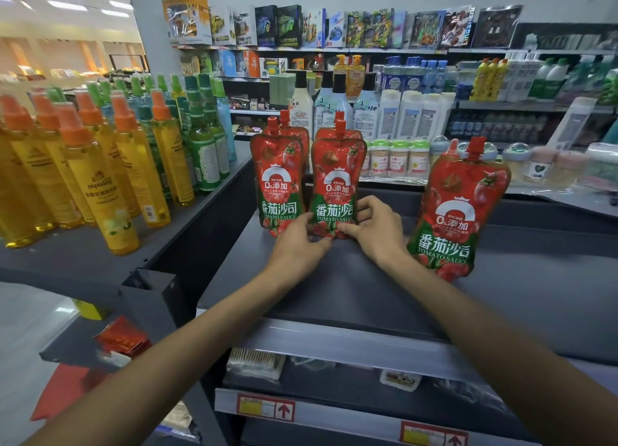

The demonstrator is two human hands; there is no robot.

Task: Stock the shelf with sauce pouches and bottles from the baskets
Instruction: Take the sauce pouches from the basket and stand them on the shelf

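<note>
Both stretched forward, left hand [301, 243] and right hand [376, 233] pinch the middle pouch [335, 178] (upright).

- Bright, even light is given by ceiling strip lights [63, 6] at upper left.
- Soft glare is carried by the glossy sauce pouches [334, 184].
- Faint shadows are cast on the grey shelf [341, 288].
- Shelf lines are bent by wide-angle distortion at the edges.
- The centre is rendered sharp; the right edge and lower-left corner are blurred.
</note>
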